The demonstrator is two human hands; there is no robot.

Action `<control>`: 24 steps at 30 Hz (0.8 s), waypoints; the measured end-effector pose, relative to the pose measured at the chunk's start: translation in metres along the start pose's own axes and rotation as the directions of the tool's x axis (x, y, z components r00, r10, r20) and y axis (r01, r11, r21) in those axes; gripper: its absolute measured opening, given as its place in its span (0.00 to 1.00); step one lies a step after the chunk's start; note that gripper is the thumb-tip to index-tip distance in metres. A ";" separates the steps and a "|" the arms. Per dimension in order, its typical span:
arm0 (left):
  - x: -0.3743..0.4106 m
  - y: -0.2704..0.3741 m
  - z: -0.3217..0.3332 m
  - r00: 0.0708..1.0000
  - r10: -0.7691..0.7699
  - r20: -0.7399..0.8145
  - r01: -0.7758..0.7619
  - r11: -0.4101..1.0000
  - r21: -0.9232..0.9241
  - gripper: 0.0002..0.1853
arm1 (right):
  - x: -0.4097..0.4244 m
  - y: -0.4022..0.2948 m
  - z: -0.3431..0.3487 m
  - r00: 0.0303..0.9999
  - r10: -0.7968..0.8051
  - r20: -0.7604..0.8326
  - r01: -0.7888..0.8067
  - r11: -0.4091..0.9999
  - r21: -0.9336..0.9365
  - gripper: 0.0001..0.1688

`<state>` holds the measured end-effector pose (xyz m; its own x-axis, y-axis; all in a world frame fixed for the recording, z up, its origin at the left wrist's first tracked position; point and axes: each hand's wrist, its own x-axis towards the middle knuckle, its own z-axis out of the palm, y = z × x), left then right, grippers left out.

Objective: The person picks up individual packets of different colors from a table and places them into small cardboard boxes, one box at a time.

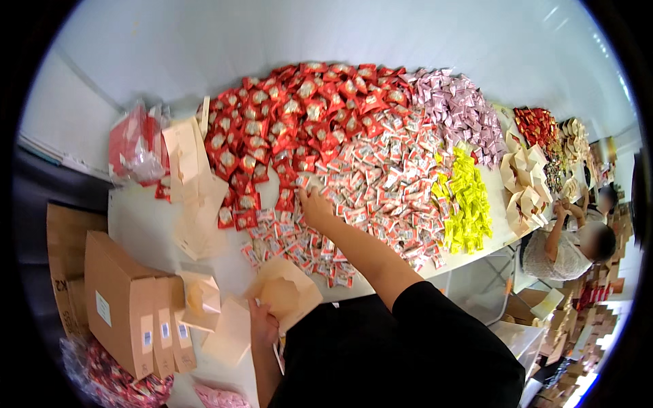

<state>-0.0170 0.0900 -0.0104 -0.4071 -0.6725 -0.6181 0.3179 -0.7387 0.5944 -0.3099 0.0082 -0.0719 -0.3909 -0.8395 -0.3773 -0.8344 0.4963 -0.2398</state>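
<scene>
My left hand (pixel 265 325) grips the edge of an open kraft paper bag (pixel 301 306) close to my body, its mouth facing up. Over the table, my right hand (pixel 317 208) reaches into a heap of small white-and-red wrapped packets (pixel 382 178). Its fingertips touch the packets, and whether one is pinched is hidden. Larger red wrapped packets (pixel 306 107) are heaped just beyond that hand. To the right lie pink-lilac packets (pixel 459 109) and a pile of yellow packets (pixel 465 204).
Flat paper bags (pixel 196 204) lie at left beside a red plastic-wrapped bundle (pixel 135 148). An opened bag (pixel 201 301) stands near cardboard boxes (pixel 120 301). Filled paper bags (pixel 525 183) stand at the right, with a seated person (pixel 556 250) beyond the table (pixel 137 219).
</scene>
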 end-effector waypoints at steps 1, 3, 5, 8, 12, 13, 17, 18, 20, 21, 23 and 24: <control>0.000 0.000 0.006 1.000 0.003 0.010 -0.003 1.000 0.004 0.33 | 0.001 0.006 -0.003 0.999 0.013 -0.045 -0.005 0.987 0.162 0.41; -0.002 -0.007 0.022 1.000 -0.008 0.024 0.008 1.000 0.004 0.33 | 0.003 0.025 -0.003 0.992 0.056 -0.116 0.004 0.887 0.462 0.39; 0.001 -0.008 0.035 0.998 -0.023 0.065 0.022 1.000 0.018 0.33 | 0.009 0.047 -0.006 0.968 0.126 -0.218 0.081 0.662 0.745 0.36; -0.001 -0.012 0.058 0.994 -0.081 0.068 0.081 0.997 -0.002 0.33 | -0.023 0.076 -0.068 0.974 0.129 -0.189 0.193 -0.026 0.981 0.34; 0.017 -0.032 0.079 0.992 -0.111 0.054 0.110 0.994 0.019 0.33 | -0.063 0.153 -0.113 0.951 0.271 -0.148 0.255 -0.420 0.871 0.31; 0.021 -0.037 0.086 0.992 -0.114 0.047 0.113 0.993 0.025 0.33 | -0.075 0.179 -0.129 0.948 0.308 -0.082 0.220 -0.448 0.867 0.32; 0.034 -0.058 0.130 0.988 -0.139 0.070 0.139 0.990 0.004 0.33 | -0.065 0.324 -0.138 0.814 0.567 -0.124 0.401 -0.395 0.827 0.28; 0.035 -0.068 0.138 0.987 -0.141 0.076 0.142 0.990 -0.013 0.33 | -0.057 0.355 -0.141 0.760 0.645 -0.082 0.360 -0.312 0.879 0.26; 0.037 -0.086 0.159 0.986 -0.143 0.083 0.145 0.989 -0.018 0.33 | -0.034 0.409 -0.143 0.643 0.760 -0.095 0.247 -0.089 0.965 0.23; 0.035 -0.095 0.169 0.986 -0.147 0.081 0.148 0.989 -0.004 0.33 | -0.021 0.432 -0.140 0.591 0.794 -0.143 0.170 0.050 0.984 0.23; 0.033 -0.108 0.187 0.983 -0.162 0.085 0.161 0.987 0.008 0.32 | 0.011 0.470 -0.127 0.482 0.827 -0.288 -0.258 0.449 0.856 0.23; 0.029 -0.114 0.192 0.984 -0.163 0.072 0.163 0.987 0.003 0.32 | 0.026 0.472 -0.121 0.454 0.790 -0.413 -0.373 0.589 0.717 0.22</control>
<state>-0.2298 0.1629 0.0030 -0.5138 -0.5381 -0.6682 0.2449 -0.8385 0.4868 -0.7611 0.1940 -0.0864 -0.9967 -0.0805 0.0088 -0.0674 0.7637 -0.6421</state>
